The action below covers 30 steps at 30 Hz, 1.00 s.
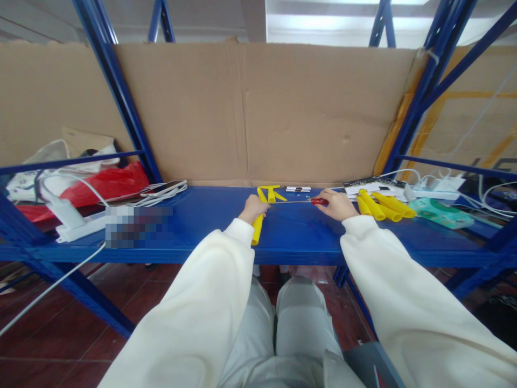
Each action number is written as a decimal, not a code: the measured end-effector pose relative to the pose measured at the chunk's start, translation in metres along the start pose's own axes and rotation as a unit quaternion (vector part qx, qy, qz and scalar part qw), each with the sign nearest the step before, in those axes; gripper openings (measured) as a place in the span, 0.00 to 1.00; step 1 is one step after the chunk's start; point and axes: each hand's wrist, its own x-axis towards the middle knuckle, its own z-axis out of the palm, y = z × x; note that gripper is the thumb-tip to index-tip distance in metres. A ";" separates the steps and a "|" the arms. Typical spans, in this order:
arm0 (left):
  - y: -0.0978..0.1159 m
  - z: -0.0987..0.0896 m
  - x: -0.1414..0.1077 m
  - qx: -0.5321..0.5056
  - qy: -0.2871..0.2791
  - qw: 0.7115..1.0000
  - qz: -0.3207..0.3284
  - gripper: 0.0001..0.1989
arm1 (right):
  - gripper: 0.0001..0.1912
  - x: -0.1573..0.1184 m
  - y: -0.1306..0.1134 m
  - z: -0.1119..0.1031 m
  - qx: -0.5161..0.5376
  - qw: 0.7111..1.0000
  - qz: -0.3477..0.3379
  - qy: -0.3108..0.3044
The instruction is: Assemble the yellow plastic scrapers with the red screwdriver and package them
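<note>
My left hand (253,208) is closed around a yellow plastic tube (256,233), which stands slanted near the front of the blue shelf. In my right hand (338,205) is a screwdriver (320,201) with a red handle. Its long thin shaft runs level to the left, and the tip meets the yellow tube by my left fingers, which hide the exact contact. Just behind lies another yellow part (272,194) with branching arms. Several tiny metal bits (304,195), too small to name surely, lie near a small black-and-white object (298,189).
Several yellow tubes (390,206) lie right of my right hand, beside a green soft pack (441,213). A white power strip (83,226), cables (161,194) and a red bag (109,183) occupy the left. Cardboard (262,113) walls the back between blue posts.
</note>
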 end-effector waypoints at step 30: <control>0.005 -0.003 -0.007 0.018 0.005 1.000 -0.019 0.08 | 0.07 0.004 0.005 0.003 0.007 0.999 0.032 -0.020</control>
